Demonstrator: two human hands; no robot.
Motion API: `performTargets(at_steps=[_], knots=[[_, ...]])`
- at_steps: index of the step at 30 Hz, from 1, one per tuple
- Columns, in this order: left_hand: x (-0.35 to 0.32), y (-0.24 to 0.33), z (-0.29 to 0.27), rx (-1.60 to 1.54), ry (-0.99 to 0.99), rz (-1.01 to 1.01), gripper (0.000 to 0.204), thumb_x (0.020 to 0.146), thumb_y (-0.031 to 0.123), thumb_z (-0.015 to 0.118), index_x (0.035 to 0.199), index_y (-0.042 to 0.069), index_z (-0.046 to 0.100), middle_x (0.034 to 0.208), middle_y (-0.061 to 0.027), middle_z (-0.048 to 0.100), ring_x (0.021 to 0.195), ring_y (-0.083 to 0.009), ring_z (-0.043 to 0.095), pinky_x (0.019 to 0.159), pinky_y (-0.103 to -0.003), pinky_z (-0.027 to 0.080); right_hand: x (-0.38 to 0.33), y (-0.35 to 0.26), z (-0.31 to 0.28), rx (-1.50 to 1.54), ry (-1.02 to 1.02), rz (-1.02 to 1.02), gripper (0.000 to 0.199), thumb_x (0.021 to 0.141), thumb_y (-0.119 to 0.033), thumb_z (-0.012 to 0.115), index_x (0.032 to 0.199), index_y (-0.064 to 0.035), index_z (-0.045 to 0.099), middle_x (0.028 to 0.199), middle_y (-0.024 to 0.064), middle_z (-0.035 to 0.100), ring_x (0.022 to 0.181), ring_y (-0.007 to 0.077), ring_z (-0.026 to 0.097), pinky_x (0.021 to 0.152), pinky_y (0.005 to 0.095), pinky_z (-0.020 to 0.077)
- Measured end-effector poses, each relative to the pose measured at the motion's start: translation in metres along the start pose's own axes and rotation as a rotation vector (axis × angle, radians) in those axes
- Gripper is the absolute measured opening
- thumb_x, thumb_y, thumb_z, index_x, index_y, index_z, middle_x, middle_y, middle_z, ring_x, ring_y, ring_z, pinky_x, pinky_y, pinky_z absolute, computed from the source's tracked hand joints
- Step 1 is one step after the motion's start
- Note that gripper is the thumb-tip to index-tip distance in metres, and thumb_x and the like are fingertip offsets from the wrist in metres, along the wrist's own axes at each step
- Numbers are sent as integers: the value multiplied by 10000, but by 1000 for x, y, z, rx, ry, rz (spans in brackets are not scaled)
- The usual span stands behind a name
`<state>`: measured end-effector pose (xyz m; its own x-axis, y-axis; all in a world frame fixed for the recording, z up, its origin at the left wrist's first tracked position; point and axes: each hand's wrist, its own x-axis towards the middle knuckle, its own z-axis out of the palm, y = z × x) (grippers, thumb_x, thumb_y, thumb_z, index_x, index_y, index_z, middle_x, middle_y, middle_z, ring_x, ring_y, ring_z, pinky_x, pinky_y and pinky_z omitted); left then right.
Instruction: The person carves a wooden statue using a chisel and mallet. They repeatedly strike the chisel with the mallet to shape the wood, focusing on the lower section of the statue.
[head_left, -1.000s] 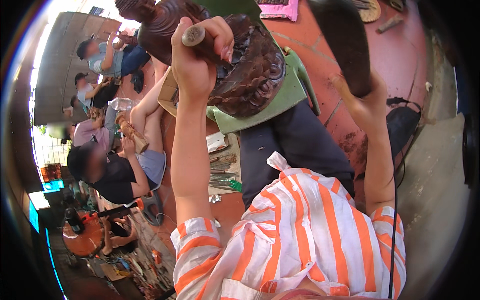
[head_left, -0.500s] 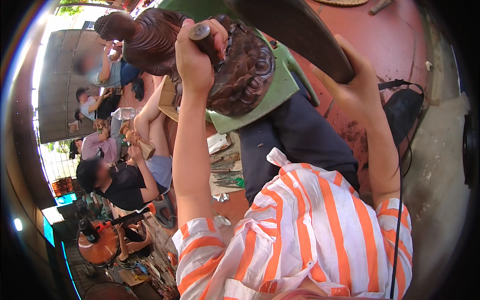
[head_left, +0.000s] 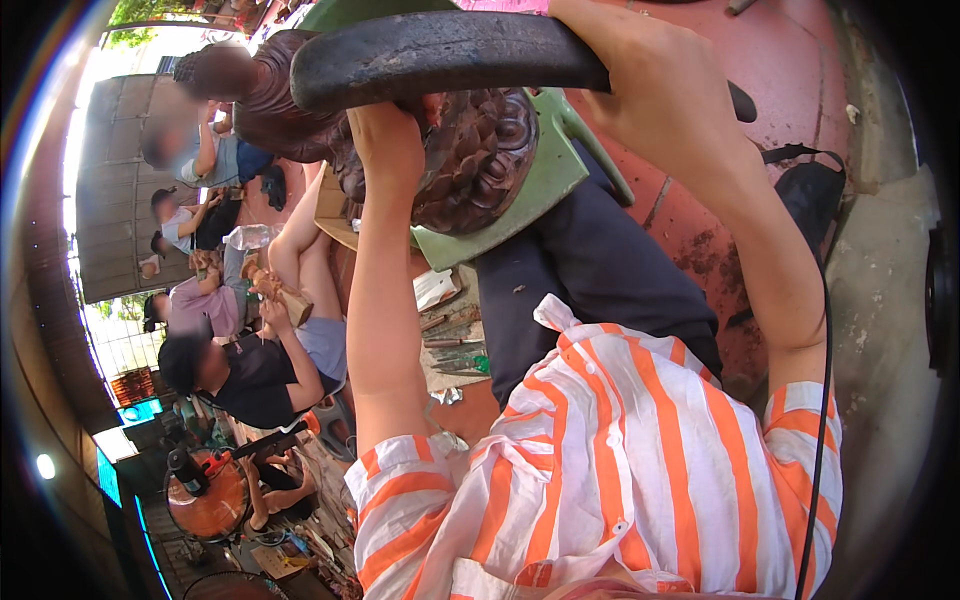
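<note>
Right hand [head_left: 665, 95] grip wrapped round dark mallet [head_left: 440, 55], left hand [head_left: 392, 140] grip unclear, against carved wooden figure [head_left: 480, 165]

Far left, several seated people [head_left: 240, 365] work on a red tiled floor [head_left: 800, 110]. Loose metal hand tools [head_left: 455, 345] lie near them. A round reddish wooden stool [head_left: 210, 500] stands at the near left.

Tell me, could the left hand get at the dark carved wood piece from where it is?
Probably yes: the left hand is already right against the carved wood piece, nothing between them. The right hand holds the dark mallet above it.
</note>
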<state>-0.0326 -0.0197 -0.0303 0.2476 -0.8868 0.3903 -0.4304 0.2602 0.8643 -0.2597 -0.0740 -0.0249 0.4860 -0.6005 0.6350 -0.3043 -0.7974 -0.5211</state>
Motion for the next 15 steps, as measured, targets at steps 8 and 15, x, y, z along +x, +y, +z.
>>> performTargets(at_steps=[8, 15], knots=[[3, -2, -7, -205, -86, -66, 529, 969, 443, 262, 692, 52, 486, 582, -38, 436, 515, -159, 398, 494, -270, 313, 5, 2, 4, 28, -10, 30, 280, 700, -17, 613, 976, -47, 582, 774, 183, 623, 778, 386, 619, 661, 446, 480], [12, 13, -62, -1112, -336, -62, 536, 972, 423, 310, 589, 67, 428, 536, -39, 369, 473, -147, 334, 440, -272, 300, 0, -3, -8, 52, 29, -5, 330, 680, -4, 625, 1004, -40, 580, 822, 200, 621, 808, 400, 608, 671, 437, 477]])
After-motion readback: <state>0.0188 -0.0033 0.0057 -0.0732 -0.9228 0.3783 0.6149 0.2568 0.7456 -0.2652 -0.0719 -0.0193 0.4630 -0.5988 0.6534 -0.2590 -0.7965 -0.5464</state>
